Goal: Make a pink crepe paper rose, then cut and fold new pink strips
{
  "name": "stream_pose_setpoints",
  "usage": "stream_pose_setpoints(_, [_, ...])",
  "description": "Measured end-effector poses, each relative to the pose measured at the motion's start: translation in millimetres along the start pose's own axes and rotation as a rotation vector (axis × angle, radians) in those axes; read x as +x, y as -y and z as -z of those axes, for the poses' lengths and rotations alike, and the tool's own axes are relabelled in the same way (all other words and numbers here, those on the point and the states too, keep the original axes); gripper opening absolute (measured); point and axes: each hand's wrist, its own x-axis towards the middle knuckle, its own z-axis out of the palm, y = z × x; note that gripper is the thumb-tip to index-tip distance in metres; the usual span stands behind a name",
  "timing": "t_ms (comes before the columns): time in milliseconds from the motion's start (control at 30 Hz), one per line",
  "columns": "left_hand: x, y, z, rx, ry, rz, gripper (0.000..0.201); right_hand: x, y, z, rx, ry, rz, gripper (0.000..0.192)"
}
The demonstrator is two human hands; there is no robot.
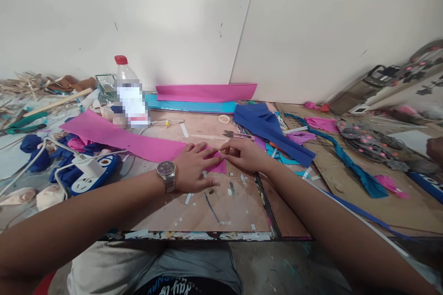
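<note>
Pink strip (138,144) under both hands

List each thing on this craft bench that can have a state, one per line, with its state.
pink strip: flat, near end pressed under both hands
left hand: palm down on strip
right hand: fingertips pinching strip end
bottle: upright, capped
power strip: charger plugged in

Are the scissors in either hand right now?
No. The scissors lie on the board beyond both hands, while the left hand and right hand press the pink strip.
</note>
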Motion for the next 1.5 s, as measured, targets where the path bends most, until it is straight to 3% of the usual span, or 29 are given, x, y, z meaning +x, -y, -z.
stream_pose_setpoints(300, [-3,2,-2.8,0.004,0.028,-0.003,0.08,0,-4,-2,-0.036,-0.041,-0.025,0.025])
stream_pose_setpoints(500, [-4,3,-4.5,-0.017,0.026,0.008,0.076,-2,-23,4,-0.389,-0.205,-0.191,0.034])
stream_pose_setpoints(633, [-5,3,-5.5,-0.061,-0.038,0.032,0.078,-4,-36,8,-0.502,-0.116,-0.349,0.037])
stream_pose_setpoints(767, [-7,3,-5.5,-0.066,-0.084,0.032,0.072,-4,-43,11,-0.492,-0.037,-0.375,0.036])
stream_pose_setpoints(867, [-7,3,-5.5,-0.05,-0.101,0.019,0.064,-4,-43,13,-0.427,0.001,-0.329,0.037])
stream_pose_setpoints(1100, [-7,3,-4.9,-0.043,-0.147,0.012,0.058,-4,-31,18,-0.226,-0.014,-0.002,0.036])
stream_pose_setpoints(1500, [-5,2,-4.8,-0.076,-0.182,0.003,0.052,-5,-30,16,-0.153,0.022,0.062,0.03])
